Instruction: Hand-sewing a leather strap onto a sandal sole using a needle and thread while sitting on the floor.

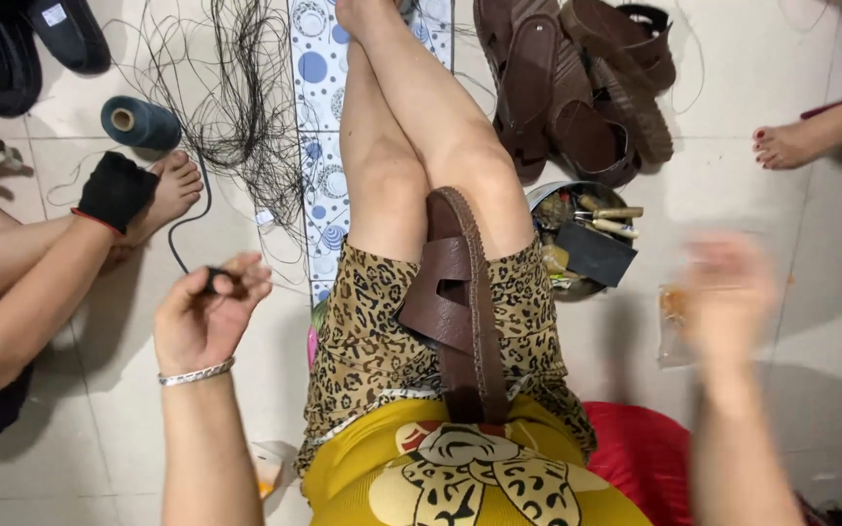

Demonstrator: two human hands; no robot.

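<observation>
Brown leather sandal lies sole-edge up along my lap at six o'clock, while my left hand pinches black thread that trails toward eleven o'clock, and I cannot tell the grip of my blurred right hand at three o'clock.

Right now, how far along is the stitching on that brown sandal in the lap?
Done: a pile of brown sandals lies on the floor ahead, though its stitching can't be judged. In hand: one brown sandal rests on the lap; the left hand pinches black thread; the right hand is blurred, away from it. Left: a thread tangle and blue spool lie unused.
</observation>
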